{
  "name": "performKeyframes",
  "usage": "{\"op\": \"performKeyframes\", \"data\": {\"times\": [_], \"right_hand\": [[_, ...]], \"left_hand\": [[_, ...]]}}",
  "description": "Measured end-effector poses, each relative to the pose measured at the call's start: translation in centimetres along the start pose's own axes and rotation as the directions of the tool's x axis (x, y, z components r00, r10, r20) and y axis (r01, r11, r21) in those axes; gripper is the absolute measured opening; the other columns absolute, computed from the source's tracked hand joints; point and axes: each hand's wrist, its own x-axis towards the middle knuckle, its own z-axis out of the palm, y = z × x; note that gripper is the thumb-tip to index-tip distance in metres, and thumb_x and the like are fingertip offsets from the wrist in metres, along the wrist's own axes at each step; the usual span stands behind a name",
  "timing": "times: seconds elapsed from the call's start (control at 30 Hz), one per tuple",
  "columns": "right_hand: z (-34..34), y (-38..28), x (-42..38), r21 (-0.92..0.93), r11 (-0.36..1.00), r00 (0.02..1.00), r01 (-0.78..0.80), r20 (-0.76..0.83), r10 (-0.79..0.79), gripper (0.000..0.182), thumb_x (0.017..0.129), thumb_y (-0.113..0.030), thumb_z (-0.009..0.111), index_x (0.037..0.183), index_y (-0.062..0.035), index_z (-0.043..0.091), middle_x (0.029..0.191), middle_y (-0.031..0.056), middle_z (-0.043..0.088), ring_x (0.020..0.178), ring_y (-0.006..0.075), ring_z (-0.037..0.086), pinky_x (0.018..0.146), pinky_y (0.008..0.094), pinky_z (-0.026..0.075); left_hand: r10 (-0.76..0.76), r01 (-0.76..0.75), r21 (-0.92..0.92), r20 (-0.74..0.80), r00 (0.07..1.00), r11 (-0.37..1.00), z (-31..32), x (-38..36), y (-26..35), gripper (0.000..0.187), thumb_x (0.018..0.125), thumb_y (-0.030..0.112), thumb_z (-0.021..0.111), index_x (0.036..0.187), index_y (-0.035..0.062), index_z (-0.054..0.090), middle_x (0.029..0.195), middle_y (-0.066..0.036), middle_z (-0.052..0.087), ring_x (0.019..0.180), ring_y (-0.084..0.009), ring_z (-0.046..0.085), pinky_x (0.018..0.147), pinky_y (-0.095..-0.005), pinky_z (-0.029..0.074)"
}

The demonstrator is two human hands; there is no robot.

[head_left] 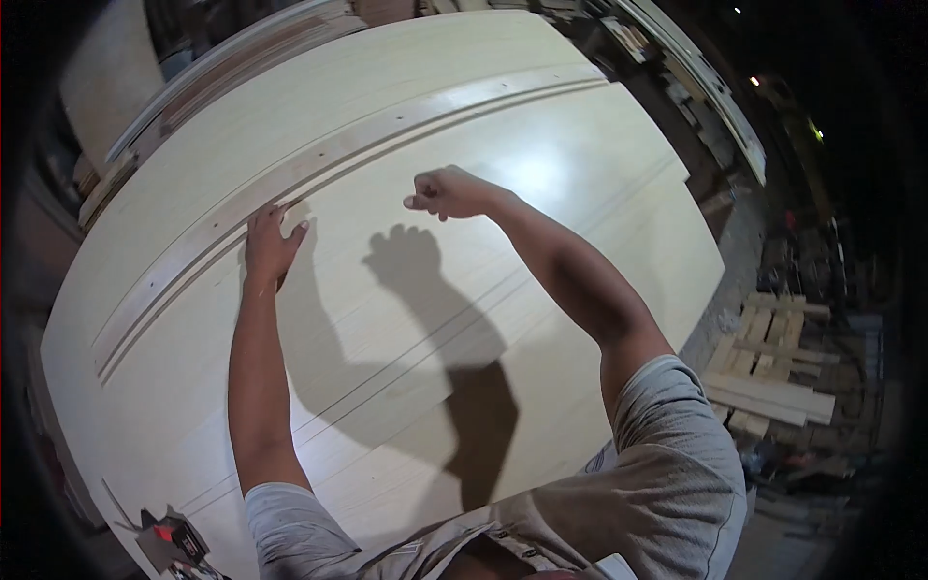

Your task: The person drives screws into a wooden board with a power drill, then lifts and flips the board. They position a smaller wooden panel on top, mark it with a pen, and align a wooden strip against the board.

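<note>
At near edge of strip [361, 137]: left hand [272, 244], fingers released | over open panel [604, 184]: right hand [447, 193] clenched, any contents hidden

The person wears a loose, short-sleeved shirt [619, 512] in a dull grey-beige, with fine creases across the chest. Small round buttons [529, 553] run along its front opening. The left sleeve [290, 527] looks paler and bluish under the light; the right sleeve [657, 401] is grey, wide and wrinkled toward its hem. Both the left hand [269, 244] and right hand [448, 193] are bare, as are the slim forearms [259, 372].
</note>
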Motion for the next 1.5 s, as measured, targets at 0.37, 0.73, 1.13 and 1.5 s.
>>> {"op": "performKeyframes", "data": {"times": [0.37, 0.73, 1.13, 1.5], "right_hand": [[-5.4, 11.8, -19.6, 0.205, 0.9, 0.874, -0.384, -0.233, 0.427, 0.046, 0.094, -0.046, 0.057, 0.083, -0.0021, 0.058, 0.076, 0.0074, 0.064, 0.066, 0.0145, 0.065, 0.054, 0.0296, 0.051], [5.4, 17.6, -35.5, 0.606, 0.546, 0.575, -0.579, -0.171, 0.8, 0.041, 0.093, -0.045, 0.061, 0.083, -0.0056, 0.058, 0.073, 0.0052, 0.061, 0.063, 0.0144, 0.062, 0.052, 0.0306, 0.05], [12.5, 14.6, -44.6, 0.721, 0.49, 0.593, -0.49, -0.136, 0.793, 0.036, 0.094, -0.038, 0.061, 0.084, -0.0037, 0.06, 0.069, 0.0007, 0.058, 0.059, 0.0104, 0.056, 0.056, 0.0253, 0.044], [18.9, 18.3, -56.7, 0.869, 0.125, 0.219, -0.479, -0.019, 0.975, 0.036, 0.093, -0.04, 0.062, 0.093, -0.0037, 0.06, 0.072, 0.0067, 0.059, 0.058, 0.0156, 0.06, 0.051, 0.0293, 0.048]], "left_hand": [[-0.075, 0.075, 0.011, 0.162, 0.984, 0.997, 3.3, 4.7, 2.4, 0.064, 0.083, 0.046, 0.068, 0.123, -0.0025, 0.058, 0.131, -0.02, 0.053, 0.127, -0.0372, 0.043, 0.105, -0.0487, 0.039], [-0.118, 0.122, -0.055, 0.069, 0.991, 0.991, 4.4, -1.2, 4.3, 0.057, 0.083, 0.043, 0.069, 0.117, -0.0013, 0.058, 0.118, -0.015, 0.058, 0.112, -0.0353, 0.051, 0.096, -0.048, 0.041], [-0.062, 0.091, -0.079, 0.314, 0.947, 0.993, 7.2, 5.7, 11.4, 0.065, 0.08, 0.044, 0.066, 0.13, 0.0024, 0.057, 0.124, -0.026, 0.057, 0.114, -0.039, 0.058, 0.099, -0.0442, 0.046], [-0.146, 0.141, 0.035, 0.236, 0.961, 0.989, 15.9, 16.3, 19.5, 0.069, 0.083, 0.051, 0.061, 0.137, 0.0086, 0.05, 0.136, -0.015, 0.049, 0.127, -0.039, 0.043, 0.108, -0.0536, 0.033]]}}
